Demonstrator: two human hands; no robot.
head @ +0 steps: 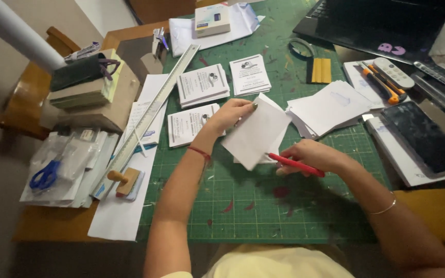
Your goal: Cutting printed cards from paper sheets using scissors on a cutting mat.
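1. Here, in the head view, the left hand [230,114] pinches the top edge of a white paper sheet [256,134] at the middle of the frame, fingers clamped on it, lifting it over the green cutting mat [243,206].
2. The right hand [310,154], just right of centre, has its fingers closed around a red pen-like tool [295,164] (tip near the sheet's lower corner).
3. The sheet looks light, thin and easily creased; an edge grip seems best.
4. Printed card stacks [203,85] lie at upper centre, a metal ruler [153,110] to the left.
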